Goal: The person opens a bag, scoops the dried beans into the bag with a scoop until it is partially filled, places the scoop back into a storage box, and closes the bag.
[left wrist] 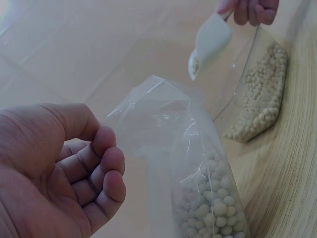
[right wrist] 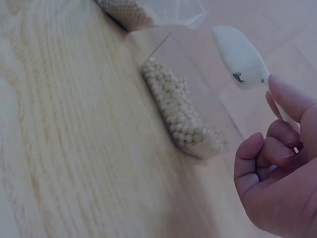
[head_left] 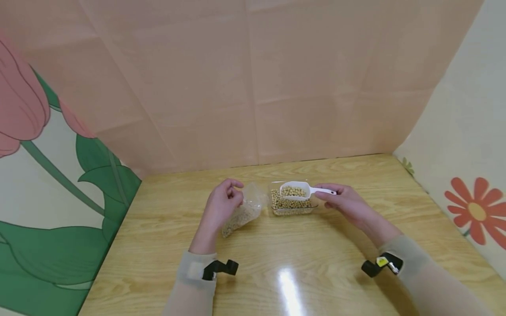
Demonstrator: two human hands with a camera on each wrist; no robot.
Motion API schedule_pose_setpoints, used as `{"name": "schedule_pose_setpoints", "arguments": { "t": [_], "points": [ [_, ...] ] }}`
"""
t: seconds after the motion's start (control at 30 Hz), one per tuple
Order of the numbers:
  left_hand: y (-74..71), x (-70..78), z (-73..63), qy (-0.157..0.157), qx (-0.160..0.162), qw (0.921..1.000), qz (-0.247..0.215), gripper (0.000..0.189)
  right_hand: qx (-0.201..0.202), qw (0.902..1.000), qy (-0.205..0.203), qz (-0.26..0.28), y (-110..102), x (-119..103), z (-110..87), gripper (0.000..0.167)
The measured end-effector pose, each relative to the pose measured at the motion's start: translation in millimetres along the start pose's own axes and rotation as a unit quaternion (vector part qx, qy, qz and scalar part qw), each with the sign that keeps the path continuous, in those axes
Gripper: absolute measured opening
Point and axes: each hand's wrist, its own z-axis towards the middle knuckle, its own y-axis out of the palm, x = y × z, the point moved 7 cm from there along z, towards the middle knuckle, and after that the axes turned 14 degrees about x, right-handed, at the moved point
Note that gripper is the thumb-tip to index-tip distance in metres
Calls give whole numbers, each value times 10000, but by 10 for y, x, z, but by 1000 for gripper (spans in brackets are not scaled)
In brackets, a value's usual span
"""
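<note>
My right hand point(head_left: 344, 199) grips the handle of a white plastic scoop point(head_left: 302, 196), which carries a heap of soybeans point(head_left: 293, 192). The scoop is level above a clear rectangular container point(head_left: 292, 211) with more soybeans in it. Left of the container, a clear plastic bag point(left wrist: 163, 119) leans with its lower part full of soybeans point(left wrist: 218, 213). My left hand point(left wrist: 74, 168) is at the bag's upper edge, fingers curled and fingertips pinching the film. In the right wrist view the scoop's white underside shows, with a small dark mark on it.
Everything stands on a wood-grain table point(head_left: 253, 254). A pink cloth backdrop point(head_left: 253, 87) rises behind its far edge. Flower-printed panels flank the table, with a green leaf print point(head_left: 47, 250) at left and a red flower point(head_left: 476, 210) at right.
</note>
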Motion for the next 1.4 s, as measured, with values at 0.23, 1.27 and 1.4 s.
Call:
{"name": "schedule_pose_setpoints", "arguments": {
  "t": [0.23, 1.27, 1.4],
  "points": [
    [-4, -7, -1, 21, 14, 10000, 47, 31, -58, 9998, -157, -55, 57, -187, -41, 30],
    [1, -17, 9, -18, 55, 10000, 62, 32, -130, 9911, -668, -1140, 859, -652, -93, 46],
    [2, -16, 15, -47, 59, 9999, 72, 31, -118, 9883, -793, -1298, 920, -697, -94, 45]
  ]
}}
